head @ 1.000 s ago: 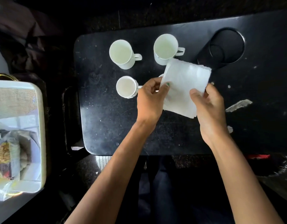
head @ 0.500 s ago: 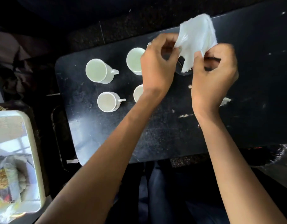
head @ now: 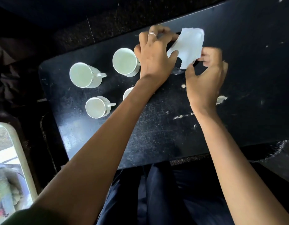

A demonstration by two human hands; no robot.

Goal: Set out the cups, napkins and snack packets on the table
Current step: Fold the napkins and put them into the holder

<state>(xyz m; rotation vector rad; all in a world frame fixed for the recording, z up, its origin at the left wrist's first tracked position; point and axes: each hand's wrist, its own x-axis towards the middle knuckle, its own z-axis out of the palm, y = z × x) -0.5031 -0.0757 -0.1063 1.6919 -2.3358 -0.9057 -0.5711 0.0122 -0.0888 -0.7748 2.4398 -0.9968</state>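
A white paper napkin (head: 188,46), bent into a curve, sits over the round black holder (head: 178,69) set in the black table (head: 164,135). My left hand (head: 154,54) holds the napkin's left side. My right hand (head: 205,78) pinches its right edge. Several white cups stand on the table's left part: a tall one (head: 83,75), a second tall one (head: 125,61) beside my left hand, and a small one (head: 97,107). Another small cup (head: 128,94) is mostly hidden under my left forearm.
A pale tray (head: 18,153) at the lower left holds snack packets (head: 4,194). Scuffs and a torn white patch (head: 221,99) mark the table near my right hand. My dark-clothed lap is below the table's near edge.
The napkin has come lower, from held up between my hands to over the round holder. Both hands have followed it down and the view has shifted slightly.
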